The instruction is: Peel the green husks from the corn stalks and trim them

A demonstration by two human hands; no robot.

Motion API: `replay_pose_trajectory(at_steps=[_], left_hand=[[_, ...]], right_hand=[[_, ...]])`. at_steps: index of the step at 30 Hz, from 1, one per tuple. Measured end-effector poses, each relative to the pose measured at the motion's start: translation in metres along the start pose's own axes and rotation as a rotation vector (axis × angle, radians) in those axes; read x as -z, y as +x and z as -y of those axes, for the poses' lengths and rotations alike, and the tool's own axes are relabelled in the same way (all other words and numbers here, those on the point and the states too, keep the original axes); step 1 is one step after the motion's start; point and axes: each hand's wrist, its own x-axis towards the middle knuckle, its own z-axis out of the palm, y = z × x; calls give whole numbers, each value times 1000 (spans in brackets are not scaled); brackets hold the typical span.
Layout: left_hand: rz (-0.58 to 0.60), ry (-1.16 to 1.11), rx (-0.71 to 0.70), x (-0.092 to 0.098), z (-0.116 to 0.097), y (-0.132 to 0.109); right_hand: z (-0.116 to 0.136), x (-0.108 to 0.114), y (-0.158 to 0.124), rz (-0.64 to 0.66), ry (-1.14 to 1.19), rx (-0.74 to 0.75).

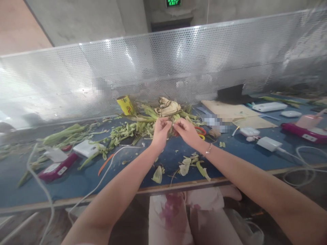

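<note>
Over the middle of the blue table, my left hand (161,132) and my right hand (185,131) are close together, thumbs and fingertips pinched. Whatever sits between the fingertips is too small and blurred to name. Just beyond them lies a heap of green husks and stalks (143,124), with pale dried husks (167,107) on top. Red and yellow scissor handles (201,132) show beside my right hand. Nearer the front edge are loose pale peelings (185,166) and a single pale leaf piece (157,174).
A perforated metal screen (163,68) stands behind the table (143,170). Magenta power strips (57,168) lie left and right, with white cables and chargers (269,143). A yellow packet (126,104), brown paper (237,112) and an orange strip (105,164) are also there.
</note>
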Motion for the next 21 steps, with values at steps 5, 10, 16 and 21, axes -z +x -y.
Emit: replay_pose_trajectory(at_steps=[5, 10, 16, 21], left_hand=[[83, 51, 121, 1, 2, -1], [223, 311, 89, 5, 0, -2], [221, 210, 138, 6, -9, -1], [248, 205, 212, 8, -15, 2]], right_hand=[[-3, 3, 3, -104, 38, -46], [-3, 7, 3, -92, -23, -27], [-2, 13, 6, -15, 13, -30], [-8, 19, 9, 60, 4, -42]])
